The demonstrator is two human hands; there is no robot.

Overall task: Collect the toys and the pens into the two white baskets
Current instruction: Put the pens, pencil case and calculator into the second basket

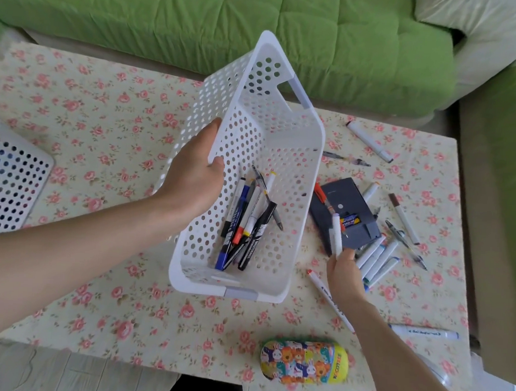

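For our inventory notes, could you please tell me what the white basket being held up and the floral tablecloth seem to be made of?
The white basket looks like moulded plastic with a smooth, satin finish: even round perforations, a thick rim and grey handle inserts. The tablecloth seems matte printed fabric, from its repeating rose pattern; a coated or vinyl cloth cannot be ruled out.

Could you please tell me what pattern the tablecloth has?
The tablecloth has pink roses on a cream ground, seen best in the head view.
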